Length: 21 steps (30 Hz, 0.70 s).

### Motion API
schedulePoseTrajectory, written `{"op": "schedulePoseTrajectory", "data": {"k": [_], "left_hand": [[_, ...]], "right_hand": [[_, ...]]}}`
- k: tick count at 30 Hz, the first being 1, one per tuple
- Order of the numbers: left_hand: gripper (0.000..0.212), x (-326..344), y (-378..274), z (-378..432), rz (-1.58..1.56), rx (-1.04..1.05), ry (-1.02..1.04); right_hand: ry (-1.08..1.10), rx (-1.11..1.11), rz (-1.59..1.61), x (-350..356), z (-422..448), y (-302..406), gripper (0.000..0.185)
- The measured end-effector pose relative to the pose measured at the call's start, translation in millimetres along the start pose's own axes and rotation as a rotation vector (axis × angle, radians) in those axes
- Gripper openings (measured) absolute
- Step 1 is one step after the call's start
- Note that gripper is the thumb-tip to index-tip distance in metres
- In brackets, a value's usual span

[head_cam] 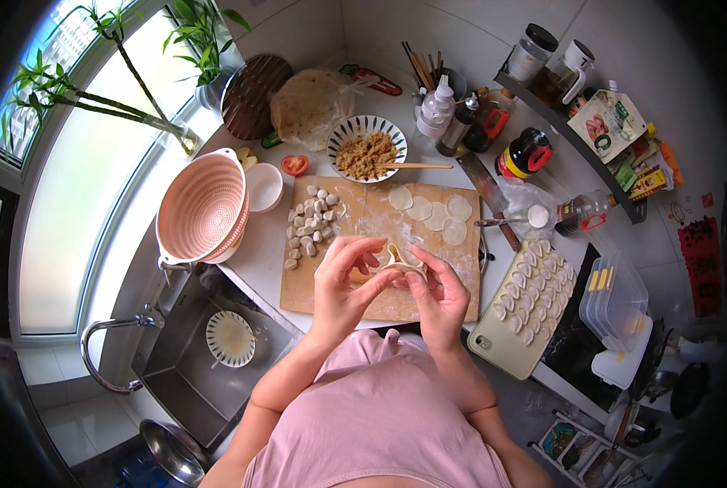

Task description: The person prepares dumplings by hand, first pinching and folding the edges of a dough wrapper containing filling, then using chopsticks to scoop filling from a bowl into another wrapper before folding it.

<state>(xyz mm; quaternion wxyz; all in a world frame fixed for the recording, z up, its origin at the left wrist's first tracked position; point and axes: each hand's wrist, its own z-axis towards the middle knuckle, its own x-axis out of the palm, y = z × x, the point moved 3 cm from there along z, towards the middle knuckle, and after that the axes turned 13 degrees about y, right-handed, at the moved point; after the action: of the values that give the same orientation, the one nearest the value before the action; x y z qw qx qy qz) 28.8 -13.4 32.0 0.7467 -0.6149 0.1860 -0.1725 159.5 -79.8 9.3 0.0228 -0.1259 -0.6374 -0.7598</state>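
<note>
Between my left hand (pixel 351 280) and my right hand (pixel 439 293) I hold a partly folded dumpling (pixel 402 262), with filling showing at its open side. Fingers and thumbs of both hands pinch its dough above a wooden cutting board (pixel 388 308). Small dough pieces (pixel 307 222) lie in a cluster at the board's left. Several flat round wrappers (pixel 439 213) rest at its upper right, and flour dusts the wood. Beyond the board stands a patterned bowl of minced filling (pixel 363 149), a wooden utensil (pixel 418 165) across its rim. Finished dumplings (pixel 534 287) fill a pale tray (pixel 503 357) to the right.
A pink colander (pixel 201 207) and a white bowl (pixel 264 186) stand left, above a sink (pixel 180 366) holding a plate (pixel 231 339). A cleaver (pixel 482 183) lies close to the board's right edge, near sauce bottles (pixel 522 152). Plastic containers (pixel 613 299) sit far right.
</note>
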Motion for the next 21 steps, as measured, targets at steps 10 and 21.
{"op": "schedulePoseTrajectory", "data": {"k": [10,21], "left_hand": [[0.022,4,-9,-8,0.259,0.153,-0.042],[0.024,6,-16,-14,0.509,0.306,-0.112]], "right_hand": [[0.004,0.029,0.018,1,1,0,0.035],[0.021,0.018,0.005,3,-2,5,0.03]]}}
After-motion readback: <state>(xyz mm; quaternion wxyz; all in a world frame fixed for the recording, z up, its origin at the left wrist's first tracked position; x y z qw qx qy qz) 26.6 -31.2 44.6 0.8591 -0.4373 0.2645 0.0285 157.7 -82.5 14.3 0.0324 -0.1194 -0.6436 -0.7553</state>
